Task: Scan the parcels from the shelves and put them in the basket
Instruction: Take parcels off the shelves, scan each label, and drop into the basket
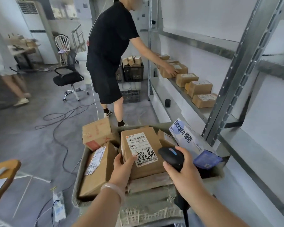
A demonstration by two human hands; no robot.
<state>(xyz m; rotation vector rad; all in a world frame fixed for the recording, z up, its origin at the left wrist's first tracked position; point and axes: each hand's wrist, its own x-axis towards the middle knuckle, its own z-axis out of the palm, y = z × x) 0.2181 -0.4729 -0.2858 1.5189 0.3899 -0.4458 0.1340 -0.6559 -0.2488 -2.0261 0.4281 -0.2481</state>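
My left hand [122, 167] grips the near left corner of a cardboard parcel [143, 167] with a white barcode label, held over the grey basket [78, 182]. A black barcode scanner [171, 155] sits in my right hand [181, 171], just right of the parcel, its head turned toward the label. The basket holds several other cardboard parcels [97, 169] and a white and blue box [187, 138]. More parcels [199, 88] stand in a row on the metal shelf [184, 94] at the right.
A person in black [108, 51] stands ahead and reaches to parcels on the same shelf. Black crates [133, 71] with boxes stand behind them. An office chair [69, 77] and cables [61, 128] lie on the floor at left. A wooden board edge [5, 167] is near left.
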